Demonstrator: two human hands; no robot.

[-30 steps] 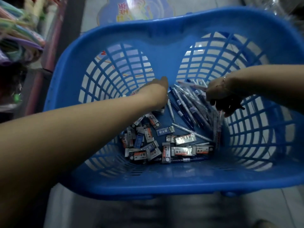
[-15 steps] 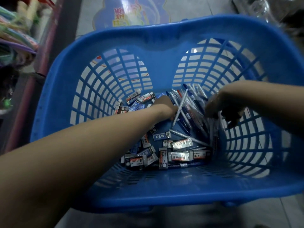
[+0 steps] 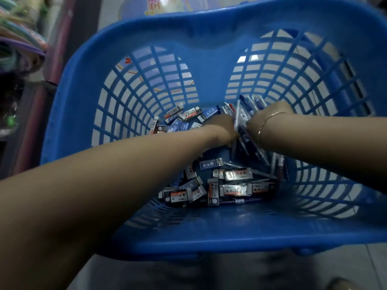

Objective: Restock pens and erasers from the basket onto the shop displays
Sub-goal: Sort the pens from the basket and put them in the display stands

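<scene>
Everything here sits relative to the basket (image 3: 209,233). On its floor, erasers (image 3: 234,186) lie heaped toward the near wall, and more erasers (image 3: 184,117) are banked against the far-left wall. Pens (image 3: 249,114) are piled at the right of the floor, reaching toward the far wall. The left hand (image 3: 222,126) and right hand (image 3: 270,116) are inside, flanking the pens. A rack of hangers (image 3: 18,38) stands outside, to the basket's left.

The single head-worn view looks steeply down, from close above, into the blue basket (image 3: 209,233).
</scene>
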